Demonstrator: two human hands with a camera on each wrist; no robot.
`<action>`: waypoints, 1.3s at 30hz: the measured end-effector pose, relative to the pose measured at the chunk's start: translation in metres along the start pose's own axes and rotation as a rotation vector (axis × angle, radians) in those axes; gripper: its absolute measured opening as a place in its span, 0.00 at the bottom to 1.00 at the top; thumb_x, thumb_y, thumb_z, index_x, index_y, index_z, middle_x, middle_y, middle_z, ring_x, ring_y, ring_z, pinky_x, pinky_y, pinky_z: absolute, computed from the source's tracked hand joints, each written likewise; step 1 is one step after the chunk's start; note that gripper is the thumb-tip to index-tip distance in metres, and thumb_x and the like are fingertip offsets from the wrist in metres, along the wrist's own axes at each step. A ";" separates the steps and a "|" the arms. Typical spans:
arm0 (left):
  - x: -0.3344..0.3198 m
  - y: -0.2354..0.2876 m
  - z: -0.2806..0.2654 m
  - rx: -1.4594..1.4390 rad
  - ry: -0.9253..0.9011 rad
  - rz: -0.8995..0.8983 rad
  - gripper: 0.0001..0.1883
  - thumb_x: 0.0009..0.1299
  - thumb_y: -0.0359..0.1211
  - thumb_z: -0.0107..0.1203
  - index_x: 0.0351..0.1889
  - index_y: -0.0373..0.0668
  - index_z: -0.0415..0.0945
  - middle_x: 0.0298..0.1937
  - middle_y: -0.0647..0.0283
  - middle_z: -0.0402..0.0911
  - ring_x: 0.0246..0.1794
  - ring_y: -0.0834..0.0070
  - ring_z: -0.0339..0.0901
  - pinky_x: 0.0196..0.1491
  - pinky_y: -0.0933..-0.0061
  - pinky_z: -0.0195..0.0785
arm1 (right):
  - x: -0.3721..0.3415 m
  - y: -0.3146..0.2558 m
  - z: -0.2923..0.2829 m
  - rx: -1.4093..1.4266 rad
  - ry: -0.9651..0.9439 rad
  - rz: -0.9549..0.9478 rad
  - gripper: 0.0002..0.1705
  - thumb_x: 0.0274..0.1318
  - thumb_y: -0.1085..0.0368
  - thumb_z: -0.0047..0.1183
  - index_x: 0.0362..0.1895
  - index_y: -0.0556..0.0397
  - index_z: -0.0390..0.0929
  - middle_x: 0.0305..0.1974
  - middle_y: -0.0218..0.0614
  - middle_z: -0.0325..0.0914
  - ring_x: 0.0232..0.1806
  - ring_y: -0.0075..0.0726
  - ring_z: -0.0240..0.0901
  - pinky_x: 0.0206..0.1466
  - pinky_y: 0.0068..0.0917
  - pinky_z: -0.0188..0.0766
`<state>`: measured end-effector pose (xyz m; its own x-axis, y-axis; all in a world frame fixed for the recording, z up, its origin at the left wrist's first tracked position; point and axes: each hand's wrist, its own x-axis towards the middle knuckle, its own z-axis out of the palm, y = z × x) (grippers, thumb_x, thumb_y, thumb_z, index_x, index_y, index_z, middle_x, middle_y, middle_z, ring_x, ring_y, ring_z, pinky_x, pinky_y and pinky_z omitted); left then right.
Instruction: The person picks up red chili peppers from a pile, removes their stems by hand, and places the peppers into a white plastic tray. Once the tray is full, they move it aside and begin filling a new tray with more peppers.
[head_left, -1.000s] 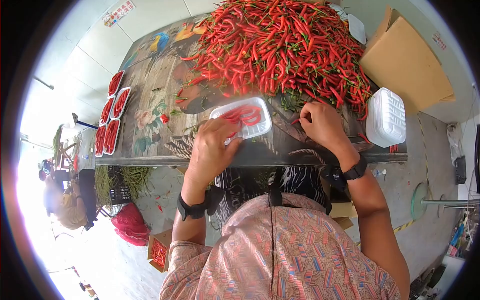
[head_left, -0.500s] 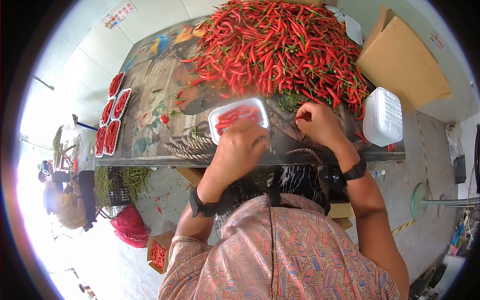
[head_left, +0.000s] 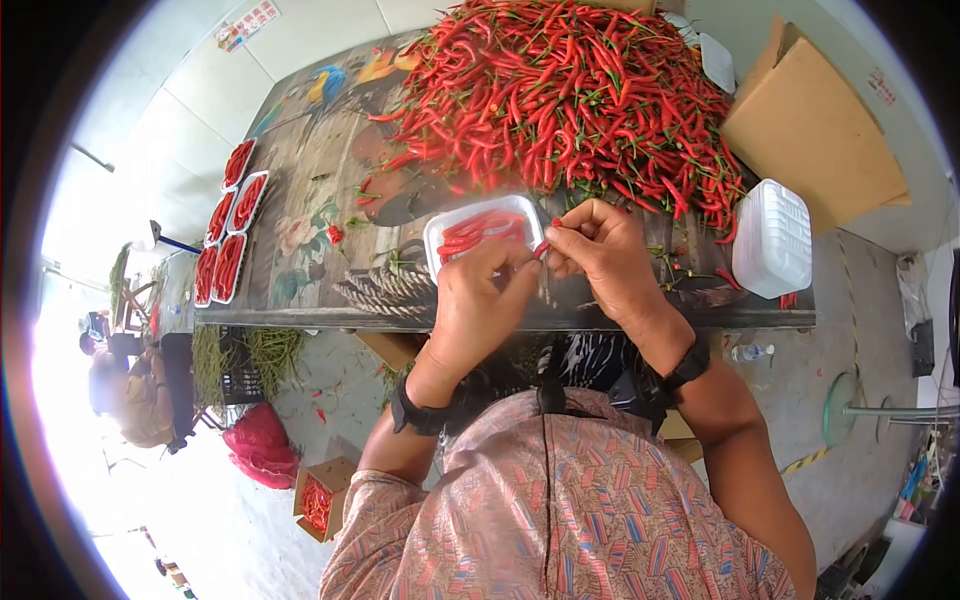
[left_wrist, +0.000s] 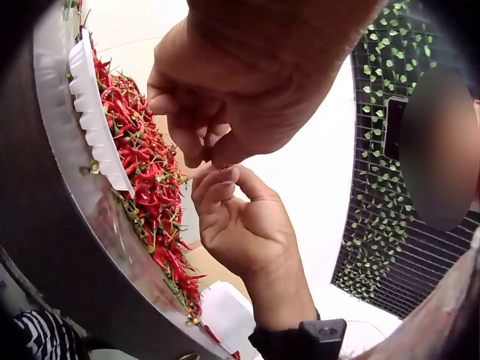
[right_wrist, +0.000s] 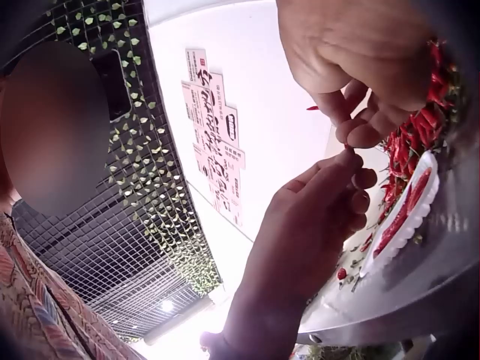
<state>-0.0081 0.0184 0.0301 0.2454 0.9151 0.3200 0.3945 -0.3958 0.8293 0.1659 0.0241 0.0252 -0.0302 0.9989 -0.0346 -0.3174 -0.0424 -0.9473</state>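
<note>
Over the table's front edge my two hands meet with their fingertips close together. My right hand (head_left: 608, 262) pinches a red chili pepper (head_left: 543, 248) between thumb and fingers. At its other end the fingertips of my left hand (head_left: 478, 298) pinch the same chili; much of it is hidden by fingers. A thin red tip pokes out beside the right fingers in the right wrist view. Just behind the left hand sits a white tray (head_left: 432, 247), partly filled with red chilies (head_left: 475, 230) laid side by side.
A big heap of chilies (head_left: 580, 90) covers the table's back. Stacked white trays (head_left: 775, 240) stand at the right edge beside a cardboard box (head_left: 815, 125). Several filled trays (head_left: 228, 268) line the left edge. Loose stems and chilies lie in front of the heap.
My right hand has moved left from the heap's front edge, with a chili in its fingers. My left hand has drawn back from the chilies in the tray and met it.
</note>
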 end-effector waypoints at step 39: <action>-0.008 -0.018 -0.039 0.355 0.082 0.618 0.13 0.55 0.18 0.62 0.38 0.39 0.79 0.39 0.57 0.79 0.36 0.59 0.79 0.38 0.65 0.74 | 0.002 -0.010 -0.002 -0.811 -0.123 -0.737 0.09 0.53 0.72 0.60 0.40 0.52 0.84 0.39 0.36 0.81 0.36 0.37 0.79 0.40 0.28 0.75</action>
<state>-0.0513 0.0210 0.0302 0.4554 0.5127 0.7279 0.4724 -0.8321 0.2905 0.1712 0.0266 0.0343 -0.1974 0.7639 0.6143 0.4183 0.6324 -0.6520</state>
